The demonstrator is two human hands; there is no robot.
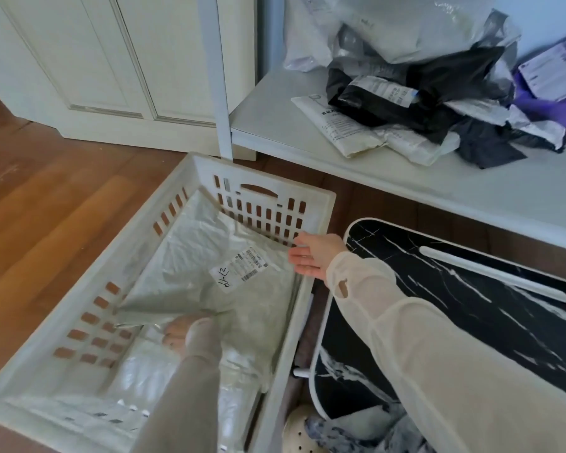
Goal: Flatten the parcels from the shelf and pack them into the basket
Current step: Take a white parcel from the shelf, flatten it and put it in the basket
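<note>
The white basket (321,204) is sitting on the wooden floor (46,197) in the lower left of the frame, and it is already holding several flattened parcels. A grey-white mailer (209,266) with a printed label is lying on top of them, slanting across the middle. The left hand (180,331), at the lower centre, is reaching under the mailer's near corner; its grip seems to be pinching that corner, though the plastic is hiding the fingertips. The right hand (314,253) is hovering at the basket's right wall with fingers spread flat, its grip released, just beside the mailer's far edge.

In the upper right, the shelf (265,119) is carrying a loose pile of parcels (432,89): black, white, clear and purple bags, crumpled and overlapping. Judging by this, the task is well started but far from finished, with this mailer being settled and the heap waiting to be flattened and packed.
</note>
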